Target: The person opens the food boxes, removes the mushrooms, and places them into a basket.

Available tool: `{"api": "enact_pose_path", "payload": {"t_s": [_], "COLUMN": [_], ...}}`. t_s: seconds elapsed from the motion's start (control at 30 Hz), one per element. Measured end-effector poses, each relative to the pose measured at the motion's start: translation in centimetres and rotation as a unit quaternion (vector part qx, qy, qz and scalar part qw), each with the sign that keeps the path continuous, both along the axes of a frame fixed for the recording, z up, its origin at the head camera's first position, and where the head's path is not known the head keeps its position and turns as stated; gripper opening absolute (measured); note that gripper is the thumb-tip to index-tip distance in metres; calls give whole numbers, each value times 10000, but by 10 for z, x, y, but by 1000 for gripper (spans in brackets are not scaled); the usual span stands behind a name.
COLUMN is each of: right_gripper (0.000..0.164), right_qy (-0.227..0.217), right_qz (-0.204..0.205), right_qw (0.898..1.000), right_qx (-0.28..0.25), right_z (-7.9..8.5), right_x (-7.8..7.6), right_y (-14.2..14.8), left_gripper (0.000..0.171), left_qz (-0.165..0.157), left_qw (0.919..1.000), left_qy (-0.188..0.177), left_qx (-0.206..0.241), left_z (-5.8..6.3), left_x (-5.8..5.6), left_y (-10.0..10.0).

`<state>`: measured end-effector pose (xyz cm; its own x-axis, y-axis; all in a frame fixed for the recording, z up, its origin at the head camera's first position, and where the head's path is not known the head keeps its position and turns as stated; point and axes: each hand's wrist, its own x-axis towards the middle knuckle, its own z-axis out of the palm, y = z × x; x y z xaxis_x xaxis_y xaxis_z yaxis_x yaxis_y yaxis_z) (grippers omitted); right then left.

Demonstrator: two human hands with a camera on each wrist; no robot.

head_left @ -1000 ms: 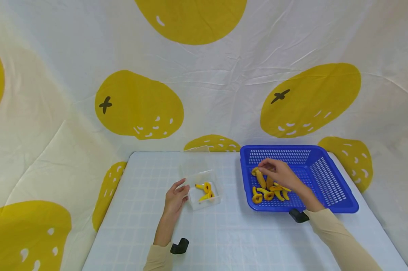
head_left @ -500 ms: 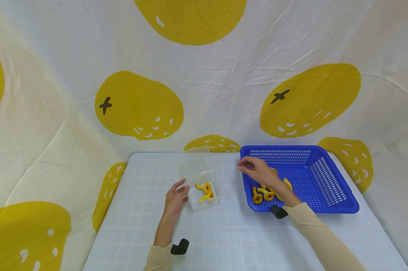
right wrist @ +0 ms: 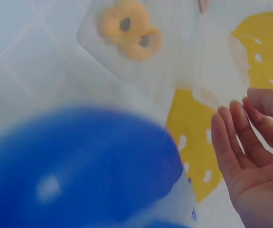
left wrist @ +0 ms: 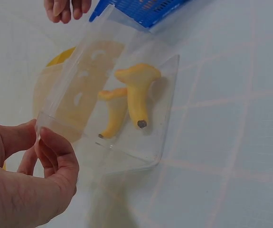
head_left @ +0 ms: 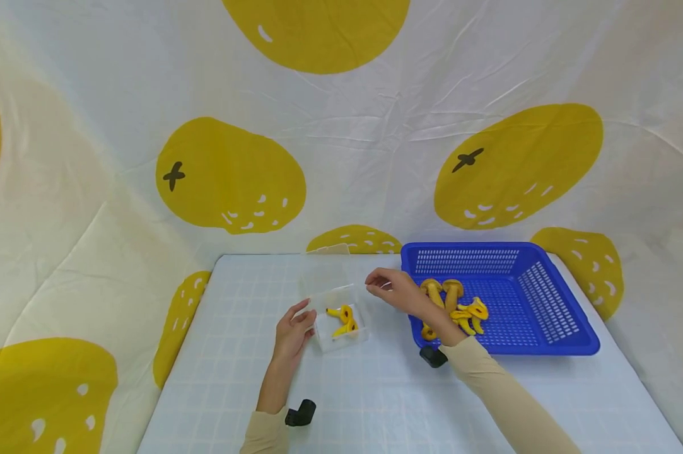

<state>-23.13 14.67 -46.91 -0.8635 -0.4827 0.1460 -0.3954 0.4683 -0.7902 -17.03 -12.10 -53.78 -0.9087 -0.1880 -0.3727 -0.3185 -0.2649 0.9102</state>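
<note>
My left hand [head_left: 292, 334] pinches the left edge of a clear plastic box [left wrist: 157, 166] between thumb and fingers. The box lies on the table, its clear lid [head_left: 325, 272] raised at the back. Inside are two yellow, funnel-capped mushrooms [left wrist: 137, 97], one beside the other. Empty, with loosely bent fingers, my right hand [head_left: 395, 291] hangs between the box and a blue plastic basket [head_left: 568, 347]. In the right wrist view the thumb of that hand [right wrist: 257, 152] is apart from the fingers and nothing lies between them.
Several more mushrooms are in the left part of the basket: tan thick-stemmed ones [head_left: 451, 293] at the back, yellow ones [head_left: 477, 309] nearer the front. My right forearm partly covers them. Behind the table [head_left: 222, 378] hangs a white cloth with yellow fruit prints [head_left: 233, 176].
My right hand has moved left, from over the mushrooms in the basket, past its rim, to near the box. The left hand and the box have stayed in place.
</note>
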Motion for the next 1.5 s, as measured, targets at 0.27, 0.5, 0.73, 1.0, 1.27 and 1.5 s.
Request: {"api": "enact_pose_path", "payload": {"t_s": [0.27,0.5,0.73,1.0,1.27,1.5], "right_gripper": [13,15,14,23,14,8], "right_qy": [-6,-267,-227,68,1026,1703], "right_qz": [378,624,802,936,694,744], "right_qw": [9992,9977,9957,9807,9572,9435], "right_qx": [-130,-80,404,1717,2614,2743], "right_z": [-10,-16,-22,-29,-38,-39], "right_x": [-2,1,0,7,13,18], "right_y": [-27,-46,-65,-88,-103,-108], "left_gripper": [48,46,46,49,49,47], "left_qz": [0,40,65,-18,15,8], "left_qw": [9999,9999,9999,9995,9993,9995], "left_qy": [40,37,71,165,176,178], "left_qx": [107,129,109,273,314,261], "left_z": [1,1,3,1,1,1], "left_x": [1,0,1,1,-1,1], "left_y": [-1,-1,0,-1,-2,-2]}}
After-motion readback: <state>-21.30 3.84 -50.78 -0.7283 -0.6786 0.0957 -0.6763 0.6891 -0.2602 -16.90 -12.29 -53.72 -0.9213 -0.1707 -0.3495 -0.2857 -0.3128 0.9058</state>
